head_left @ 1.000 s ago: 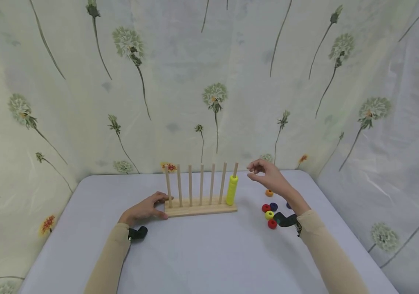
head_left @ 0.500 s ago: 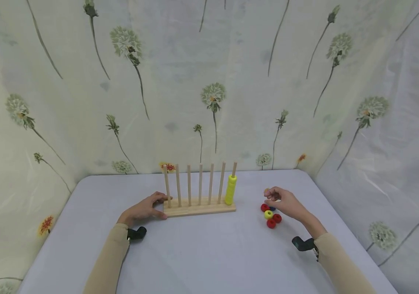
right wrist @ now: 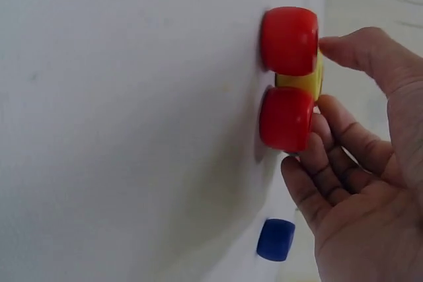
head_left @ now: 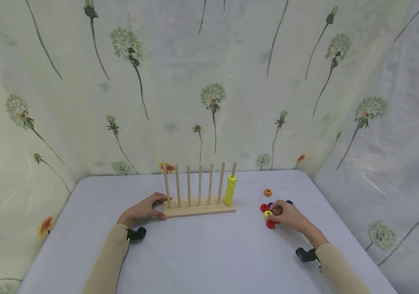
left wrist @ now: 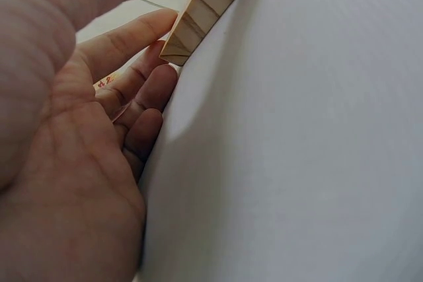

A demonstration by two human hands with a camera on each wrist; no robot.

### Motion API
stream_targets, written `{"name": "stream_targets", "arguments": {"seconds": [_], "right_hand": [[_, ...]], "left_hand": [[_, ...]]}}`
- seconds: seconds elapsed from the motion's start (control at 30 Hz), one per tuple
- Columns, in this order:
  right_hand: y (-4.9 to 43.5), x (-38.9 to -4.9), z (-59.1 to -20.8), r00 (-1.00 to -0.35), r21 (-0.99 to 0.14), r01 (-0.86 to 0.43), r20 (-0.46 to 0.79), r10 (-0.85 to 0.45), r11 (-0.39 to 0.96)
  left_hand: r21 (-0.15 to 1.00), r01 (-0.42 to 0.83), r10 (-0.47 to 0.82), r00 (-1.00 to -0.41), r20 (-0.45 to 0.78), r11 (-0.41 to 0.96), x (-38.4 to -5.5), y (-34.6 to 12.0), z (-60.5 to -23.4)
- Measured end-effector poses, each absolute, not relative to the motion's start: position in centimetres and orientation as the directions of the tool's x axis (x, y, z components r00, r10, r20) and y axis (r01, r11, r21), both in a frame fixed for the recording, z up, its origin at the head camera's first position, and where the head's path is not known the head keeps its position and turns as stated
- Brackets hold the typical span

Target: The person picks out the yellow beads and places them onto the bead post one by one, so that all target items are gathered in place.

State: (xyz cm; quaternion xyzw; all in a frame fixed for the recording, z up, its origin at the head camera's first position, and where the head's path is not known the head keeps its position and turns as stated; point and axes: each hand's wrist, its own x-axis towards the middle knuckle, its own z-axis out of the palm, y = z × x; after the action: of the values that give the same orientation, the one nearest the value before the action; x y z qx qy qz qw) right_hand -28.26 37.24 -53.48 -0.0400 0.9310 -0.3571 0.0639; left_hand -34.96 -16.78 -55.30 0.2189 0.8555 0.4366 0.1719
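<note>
My left hand (head_left: 144, 210) grips the left end of a wooden peg stand (head_left: 200, 210), thumb in front and fingers behind; the left wrist view shows the end grain of its base (left wrist: 208, 14). Yellow beads (head_left: 230, 190) are stacked on the rightmost peg, while the other pegs are bare. Over a small cluster at the right, my right hand (head_left: 289, 216) pinches a yellow bead (head_left: 267, 214) between thumb and fingertips. In the right wrist view two red beads (right wrist: 289, 41) partly cover that yellow bead (right wrist: 302, 84).
An orange bead (head_left: 267, 192) lies behind the cluster. Red beads (head_left: 270, 224) sit right beside the pinched one, and a blue bead (head_left: 289, 202) lies just beyond the right hand. A flower-patterned curtain (head_left: 172, 90) rises behind the white table (head_left: 209, 253).
My right hand has come down from beside the rightmost peg, right and toward me, to the yellow bead in the cluster. The left hand has stayed on the stand.
</note>
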Motion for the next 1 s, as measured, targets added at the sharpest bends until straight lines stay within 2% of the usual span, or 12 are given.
{"name": "stream_targets", "arguments": {"seconds": [0.63, 1.0], "right_hand": [[35.6, -28.2, -52.3, -0.990, -0.585, 0.008, -0.121, -0.077, 0.811], [35.6, -28.4, -52.5, -0.994, -0.633, 0.003, -0.086, -0.066, 0.774]], "left_hand": [[0.813, 0.246, 0.539, -0.837, -0.097, 0.527, -35.0, -16.9, -55.4], [0.821, 0.228, 0.529, -0.843, -0.103, 0.523, -35.0, -16.8, -55.4]]}}
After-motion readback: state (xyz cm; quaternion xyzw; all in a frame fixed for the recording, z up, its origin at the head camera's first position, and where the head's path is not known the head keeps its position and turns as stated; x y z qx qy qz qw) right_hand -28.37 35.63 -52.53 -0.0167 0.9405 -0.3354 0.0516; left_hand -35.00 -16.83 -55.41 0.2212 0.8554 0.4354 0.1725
